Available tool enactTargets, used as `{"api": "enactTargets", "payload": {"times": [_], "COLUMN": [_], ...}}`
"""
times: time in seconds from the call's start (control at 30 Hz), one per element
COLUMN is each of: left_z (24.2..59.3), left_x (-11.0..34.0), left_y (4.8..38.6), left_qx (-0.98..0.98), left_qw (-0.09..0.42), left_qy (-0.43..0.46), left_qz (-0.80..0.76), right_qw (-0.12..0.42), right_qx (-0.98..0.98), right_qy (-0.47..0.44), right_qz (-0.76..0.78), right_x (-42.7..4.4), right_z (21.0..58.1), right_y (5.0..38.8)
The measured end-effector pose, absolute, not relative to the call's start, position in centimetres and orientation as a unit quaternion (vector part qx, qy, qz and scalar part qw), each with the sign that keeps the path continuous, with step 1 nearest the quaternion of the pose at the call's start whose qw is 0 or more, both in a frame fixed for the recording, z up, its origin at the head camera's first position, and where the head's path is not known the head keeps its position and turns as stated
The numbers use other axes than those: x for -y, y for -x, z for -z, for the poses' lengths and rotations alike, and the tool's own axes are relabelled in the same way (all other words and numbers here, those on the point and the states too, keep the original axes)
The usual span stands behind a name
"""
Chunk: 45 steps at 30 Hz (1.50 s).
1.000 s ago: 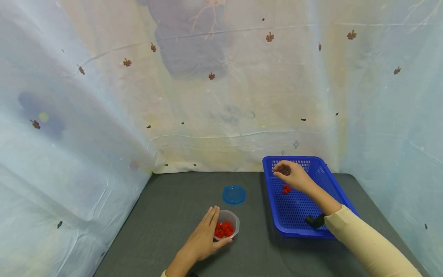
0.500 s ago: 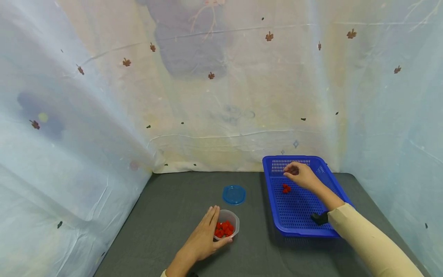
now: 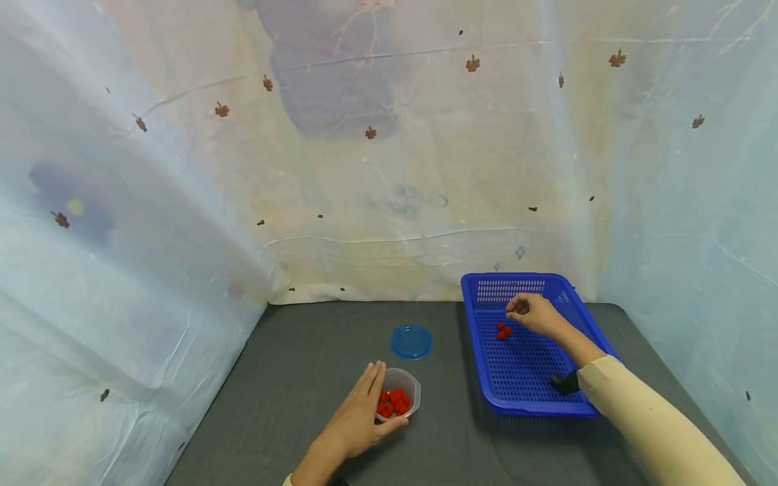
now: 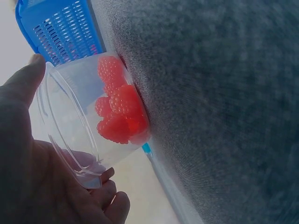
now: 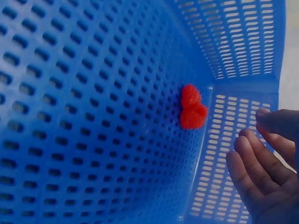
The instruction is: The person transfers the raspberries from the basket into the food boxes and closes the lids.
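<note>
My left hand [image 3: 354, 420] holds a small clear plastic tub [image 4: 74, 84] by its rim, thumb on one side and fingers on the other. Several red raspberries [image 3: 395, 402] lie inside the tub. Over the blue perforated basket [image 3: 477, 351], my right hand [image 3: 536, 316] hangs with loosely bent fingers. The right wrist view shows nothing between its thumb and fingertips. A small cluster of raspberries [image 5: 192, 108] rests on the basket floor, below and to the left of that hand in the head view, not touching it.
A blue round lid [image 3: 410, 342] lies on the dark grey tabletop [image 3: 316, 364], behind the tub and left of the basket. Pale printed sheets [image 3: 419, 175] hang behind the table and along both sides.
My right hand has shifted right and slightly down in the head view, over the basket, its fingers drawing closer together. The left hand, tub and berries stay put.
</note>
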<state>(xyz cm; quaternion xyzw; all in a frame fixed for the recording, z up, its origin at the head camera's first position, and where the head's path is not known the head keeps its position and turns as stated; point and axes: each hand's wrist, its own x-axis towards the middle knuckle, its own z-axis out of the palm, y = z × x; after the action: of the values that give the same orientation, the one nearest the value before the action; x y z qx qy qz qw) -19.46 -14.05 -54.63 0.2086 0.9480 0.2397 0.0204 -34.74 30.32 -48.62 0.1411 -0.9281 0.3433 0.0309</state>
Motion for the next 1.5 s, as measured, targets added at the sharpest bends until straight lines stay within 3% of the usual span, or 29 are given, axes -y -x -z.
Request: {"api": "enactTargets", "payload": {"times": [0.9, 1.5], "left_z": [54.6, 54.7], "left_x": [14.1, 14.1], "left_y": [19.4, 19.4], "left_qx": [-0.950, -0.949], "left_qw": [0.027, 0.024], "left_qy": [-0.201, -0.203], "left_qz": [-0.238, -0.242], "right_qw": [-0.077, -0.074], "right_qx": [0.936, 0.943], "right_qy": [-0.151, -0.147], "right_qz": [-0.309, -0.289], "right_x": [-31.5, -31.1], "right_z": [50.7, 50.8], "right_y": [36.9, 36.6]}}
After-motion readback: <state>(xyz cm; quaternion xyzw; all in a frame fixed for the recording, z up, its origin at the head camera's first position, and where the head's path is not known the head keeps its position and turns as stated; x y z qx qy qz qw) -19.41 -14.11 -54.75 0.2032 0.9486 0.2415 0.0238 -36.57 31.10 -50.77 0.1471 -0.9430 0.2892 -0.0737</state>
